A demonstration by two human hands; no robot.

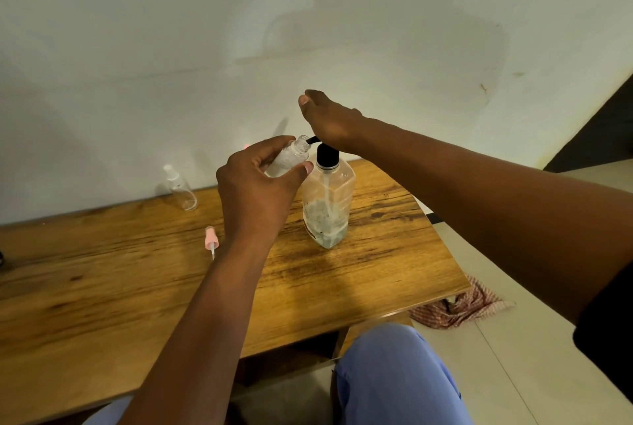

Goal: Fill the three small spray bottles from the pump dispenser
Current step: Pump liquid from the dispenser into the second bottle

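1. The wall [239, 30] behind is pale and plain, filling the upper half of the view.
2. The table [102, 287] is wooden with dark grain; its right edge stands beside a tiled floor [513, 373].
3. A checked cloth [459, 304] lies crumpled on the floor just beside the table's right corner.
4. The pump dispenser [327, 198] stands upright on the table toward the right, a clear bottle with a black pump head and cloudy liquid low inside.
5. The right hand [330, 119] rests on top of the pump head, palm down, fingers relaxed and straight; its grip is wide and holds nothing.
6. The left hand [255, 184] has its grip closed round a small spray bottle [291, 157], fingers and thumb curled about it. The bottle is uncapped, tilted, its open neck touching the black spout.
7. A second spray bottle [180, 188], clear with a white cap on, stands at the back of the table near the wall.
8. A pink spray cap [210, 240] with its thin tube lies on the table just left of the left wrist.
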